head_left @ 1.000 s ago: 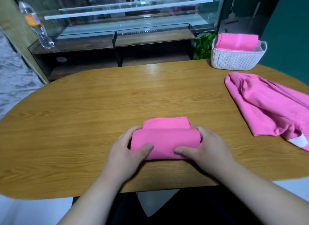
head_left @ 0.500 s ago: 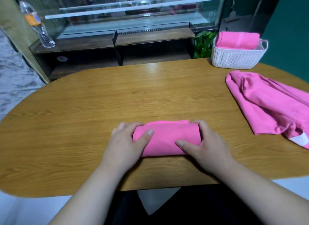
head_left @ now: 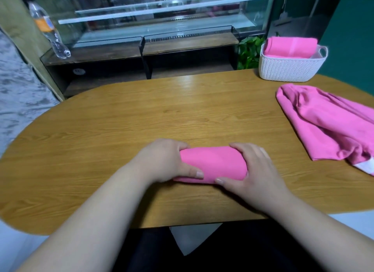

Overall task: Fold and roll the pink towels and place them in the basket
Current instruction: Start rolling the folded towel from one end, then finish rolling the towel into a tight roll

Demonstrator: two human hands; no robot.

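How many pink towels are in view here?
3: a rolled towel gripped by the left hand and right hand; a loose towel on the table at right; a third towel in the basket, where more may be hidden.

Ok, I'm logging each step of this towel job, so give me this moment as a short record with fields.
left hand: grips the left end of the rolled pink towel
right hand: grips its right end
roll: lies on the oval wooden table, near the front edge
loose pink towel: crumpled, at the table's right
white woven plastic basket: far right of the table, holds a folded pink towel
stage: roll not yet in basket
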